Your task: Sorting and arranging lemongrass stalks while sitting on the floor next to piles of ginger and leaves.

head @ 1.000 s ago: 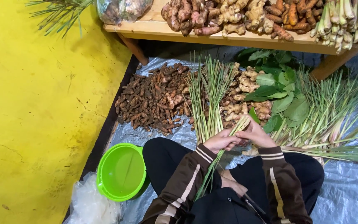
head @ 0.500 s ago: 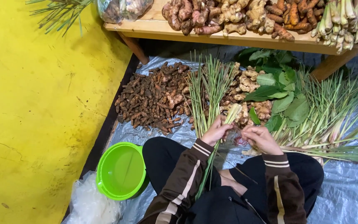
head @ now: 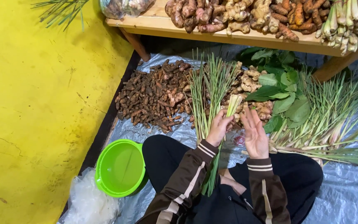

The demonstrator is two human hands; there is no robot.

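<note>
The left hand [head: 219, 127] is closed around a small bundle of lemongrass stalks [head: 233, 104]. The pale cut ends stand up above the fist, toward the far side, and the green blades trail down past the wrist between the person's knees. The right hand [head: 254, 135] is open, palm showing, fingers straight and together, just right of the bundle. Whether its fingertips touch the stalks cannot be made out from this angle.

Both hands sit over a grey plastic sheet [head: 349, 191] spread on the floor. Just beyond the left hand a loose sheaf of lemongrass [head: 209, 89] lies with its tips pointing away. Left of that is a heap of dark brown roots [head: 154, 95]. Behind the held bundle is a pile of pale ginger [head: 251, 81], and to its right a cluster of broad green leaves [head: 284, 97]. More lemongrass [head: 332, 120] fans out at far right.

A green plastic bowl [head: 120, 166] rests near the left knee, beside a clear plastic bag [head: 88, 203]. A wooden shelf [head: 245, 36] across the far edge carries further roots and stalks.
</note>
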